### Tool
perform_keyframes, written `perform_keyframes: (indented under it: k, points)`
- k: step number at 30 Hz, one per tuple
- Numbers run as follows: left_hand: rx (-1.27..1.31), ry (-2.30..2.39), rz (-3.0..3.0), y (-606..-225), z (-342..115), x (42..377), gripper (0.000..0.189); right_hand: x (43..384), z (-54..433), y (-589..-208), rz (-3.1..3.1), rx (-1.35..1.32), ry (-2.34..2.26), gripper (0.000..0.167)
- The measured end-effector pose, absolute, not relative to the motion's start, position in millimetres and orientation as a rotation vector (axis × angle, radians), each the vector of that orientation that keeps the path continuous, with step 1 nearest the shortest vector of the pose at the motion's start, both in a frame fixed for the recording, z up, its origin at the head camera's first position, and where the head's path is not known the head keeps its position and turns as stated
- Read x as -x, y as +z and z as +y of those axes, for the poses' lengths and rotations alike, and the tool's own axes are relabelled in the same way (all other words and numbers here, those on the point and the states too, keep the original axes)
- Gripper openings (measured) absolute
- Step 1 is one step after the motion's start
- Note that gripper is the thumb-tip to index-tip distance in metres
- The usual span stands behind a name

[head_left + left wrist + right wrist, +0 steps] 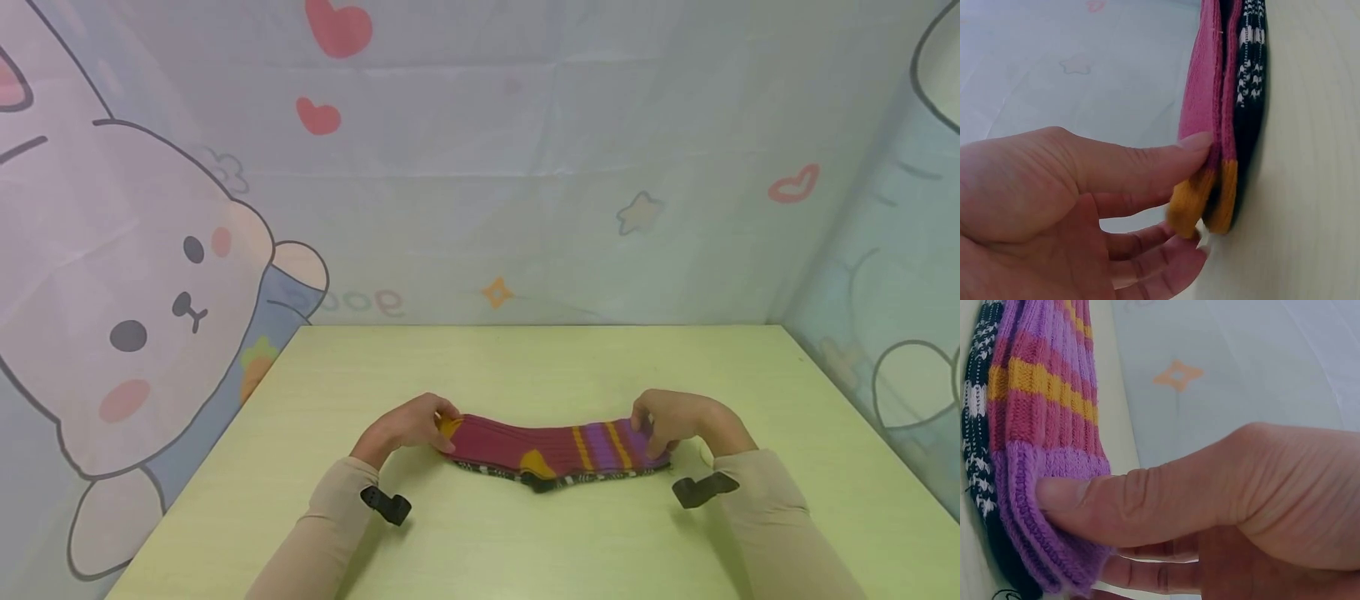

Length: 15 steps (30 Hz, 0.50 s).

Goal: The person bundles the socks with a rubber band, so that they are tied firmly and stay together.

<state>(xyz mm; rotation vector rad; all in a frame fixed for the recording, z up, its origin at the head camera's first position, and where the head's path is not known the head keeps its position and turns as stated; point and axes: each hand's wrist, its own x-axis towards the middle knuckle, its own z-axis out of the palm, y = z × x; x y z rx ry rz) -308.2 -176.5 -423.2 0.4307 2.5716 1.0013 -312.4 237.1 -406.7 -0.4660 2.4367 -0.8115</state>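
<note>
A magenta sock [498, 437] with yellow toe and heel and a purple, yellow-striped cuff lies lengthwise across the table, a matching one layered under it. Beneath these is black-and-white patterned knitwear [540, 483], its edge showing along the front. My left hand [412, 423] pinches the top sock's yellow toe [1191, 203] between thumb and fingers; in the left wrist view this toe stands slightly apart from the lower one. At the other end my right hand [678, 417] grips the purple cuff [1079, 550], thumb on top and fingers behind, partly hidden.
The pale yellow-green table [465, 550] extends on all sides of the socks. A printed cloth backdrop [525, 167] with a rabbit and hearts rises behind the table's back edge and along its sides. A small black wrist mount [386, 505] sits on each sleeve.
</note>
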Motion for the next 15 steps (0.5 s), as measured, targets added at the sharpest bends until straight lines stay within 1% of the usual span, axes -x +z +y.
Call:
perform_keyframes:
  k: [7,12,15]
  points:
    - [-0.469,0.912,2.615,-420.8,-176.0,307.7,0.043,312.8,237.4,-406.7,2.453,0.495,-0.776,0.031]
    - [-0.491,0.933,2.54,-418.1,-177.1,305.7,0.047,312.3,237.7,-405.1,2.472,0.502,-0.765,0.031]
    - [-0.456,0.976,2.485,-418.3,-178.4,304.2,0.05,311.8,237.6,-405.4,2.466,0.498,-0.767,0.032]
